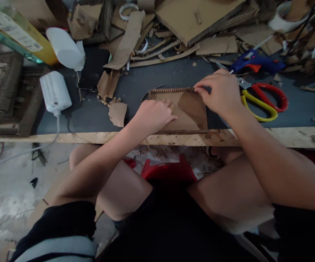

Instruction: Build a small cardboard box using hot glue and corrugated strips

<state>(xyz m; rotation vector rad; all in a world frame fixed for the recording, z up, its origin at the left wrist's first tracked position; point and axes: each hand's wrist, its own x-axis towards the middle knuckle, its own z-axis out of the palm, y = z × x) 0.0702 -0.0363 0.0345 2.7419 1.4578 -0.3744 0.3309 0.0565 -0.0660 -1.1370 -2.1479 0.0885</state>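
A brown cardboard rectangle (191, 111) lies flat on the dark table near its front edge. A narrow corrugated strip (170, 90) runs along its far side and curls round the left corner. My left hand (154, 115) presses down on the left part of the rectangle with curled fingers. My right hand (219, 91) pinches the right end of the strip at the rectangle's far right corner.
Red and yellow scissors (263, 100) and a blue glue gun (255, 62) lie right of my hand. A white power adapter (54, 91), a white bottle (64, 48), a black phone (93, 69) and cardboard scraps (117, 112) crowd the left and back. The wooden table edge (97, 137) runs across.
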